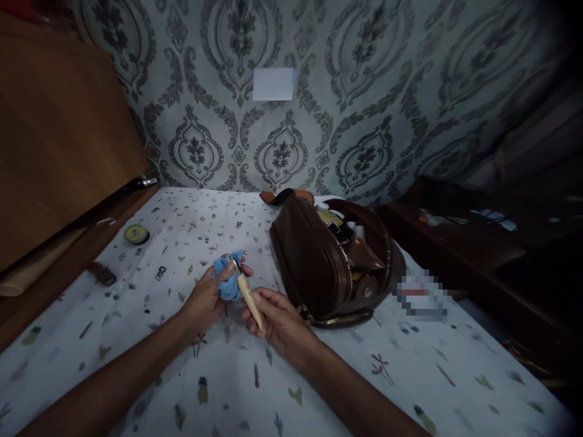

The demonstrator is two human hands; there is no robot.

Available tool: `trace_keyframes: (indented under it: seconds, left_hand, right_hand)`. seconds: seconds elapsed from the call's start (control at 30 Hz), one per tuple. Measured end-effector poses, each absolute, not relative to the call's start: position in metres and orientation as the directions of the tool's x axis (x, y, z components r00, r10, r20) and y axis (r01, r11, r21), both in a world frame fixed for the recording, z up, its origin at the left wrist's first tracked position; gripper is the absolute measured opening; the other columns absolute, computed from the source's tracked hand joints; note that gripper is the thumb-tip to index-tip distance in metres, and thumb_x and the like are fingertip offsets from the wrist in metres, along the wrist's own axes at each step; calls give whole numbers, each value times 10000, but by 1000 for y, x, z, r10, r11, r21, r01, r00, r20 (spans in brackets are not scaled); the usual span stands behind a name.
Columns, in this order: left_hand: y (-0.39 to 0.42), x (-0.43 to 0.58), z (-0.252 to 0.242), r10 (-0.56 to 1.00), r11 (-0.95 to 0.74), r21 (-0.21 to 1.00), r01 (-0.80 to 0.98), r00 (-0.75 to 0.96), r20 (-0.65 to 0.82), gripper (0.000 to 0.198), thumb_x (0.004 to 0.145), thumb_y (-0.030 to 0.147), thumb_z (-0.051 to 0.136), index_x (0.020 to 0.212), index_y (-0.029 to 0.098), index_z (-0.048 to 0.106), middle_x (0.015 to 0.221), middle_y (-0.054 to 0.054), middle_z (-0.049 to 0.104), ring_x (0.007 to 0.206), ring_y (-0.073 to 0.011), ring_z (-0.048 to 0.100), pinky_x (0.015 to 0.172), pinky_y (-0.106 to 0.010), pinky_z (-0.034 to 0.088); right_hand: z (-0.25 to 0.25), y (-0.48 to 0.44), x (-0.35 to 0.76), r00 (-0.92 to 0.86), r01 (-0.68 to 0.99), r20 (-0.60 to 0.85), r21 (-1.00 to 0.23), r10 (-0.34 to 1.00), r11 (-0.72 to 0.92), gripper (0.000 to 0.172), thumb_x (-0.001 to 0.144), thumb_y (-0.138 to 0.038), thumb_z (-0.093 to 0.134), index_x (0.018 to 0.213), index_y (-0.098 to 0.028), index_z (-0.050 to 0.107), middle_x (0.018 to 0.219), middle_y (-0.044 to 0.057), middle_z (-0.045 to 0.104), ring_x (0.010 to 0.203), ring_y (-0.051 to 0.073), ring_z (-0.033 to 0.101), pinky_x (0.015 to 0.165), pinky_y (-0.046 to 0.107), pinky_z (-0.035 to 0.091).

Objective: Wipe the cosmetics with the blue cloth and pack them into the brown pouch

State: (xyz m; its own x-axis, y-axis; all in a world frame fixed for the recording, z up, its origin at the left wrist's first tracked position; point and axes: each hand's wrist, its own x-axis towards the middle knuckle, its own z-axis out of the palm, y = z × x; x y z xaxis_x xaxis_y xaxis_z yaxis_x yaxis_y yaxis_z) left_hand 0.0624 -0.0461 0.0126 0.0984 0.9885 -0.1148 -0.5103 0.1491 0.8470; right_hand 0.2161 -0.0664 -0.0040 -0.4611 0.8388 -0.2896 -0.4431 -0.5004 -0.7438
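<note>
My left hand (207, 296) is closed around a small blue cloth (229, 278), pressing it against the metal tip of a tool. My right hand (276, 320) grips that tool, a small implement with a pale wooden handle (251, 300), holding it tilted with the tip pointing up and left. Both hands hover just above a white bedsheet (191, 364) printed with small motifs. Directly to the right of my hands lies an open brown leather bag (319, 261) with small items inside.
A round greenish tin (136, 234) and a short brown strap piece (102, 274) lie on the sheet at the left. A wooden headboard (59, 139) stands at the left, patterned wallpaper (364, 97) behind. A dark wooden side table (464, 243) is at the right.
</note>
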Motion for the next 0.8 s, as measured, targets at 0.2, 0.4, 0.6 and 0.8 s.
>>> trace_keyframes:
  seconds: [0.2, 0.4, 0.6, 0.8]
  left_hand:
    - [-51, 67, 5, 973, 204, 847, -491, 194, -122, 514, 678, 537, 847, 997, 183, 656, 965, -49, 727, 639, -124, 637, 586, -257, 541]
    - [-55, 71, -2, 952, 115, 948, -298, 304, -20, 520, 790, 583, 733, 1069, 160, 617, 738, -10, 687, 536, -139, 624, 554, -275, 529]
    - [-50, 62, 0, 998, 23, 947, -319, 63, -4, 392, 839, 537, 706, 1025, 213, 589, 960, -20, 702, 743, -124, 638, 680, -228, 526]
    - [-54, 66, -2, 992, 35, 963, -267, 126, -1, 480, 805, 578, 717, 1084, 207, 594, 959, -25, 673, 755, -129, 616, 689, -230, 516]
  right_hand:
    - [-6, -64, 215, -415, -458, -290, -752, 862, -473, 547, 534, -542, 922, 810, -158, 647, 624, 0, 692, 470, 73, 580, 459, 171, 382]
    - [-11, -62, 216, -324, -342, -147, -903, 935, -261, 498, 685, -620, 802, 788, -174, 605, 558, -25, 624, 474, 78, 525, 483, 193, 388]
    - [-19, -67, 217, -206, -52, 81, -996, 975, 72, 348, 842, -522, 676, 846, -179, 622, 701, -17, 600, 614, 108, 529, 576, 224, 419]
    - [-24, -72, 217, -193, 101, 167, -977, 967, 188, 238, 879, -402, 630, 794, -187, 574, 723, -22, 569, 643, 117, 498, 594, 231, 403]
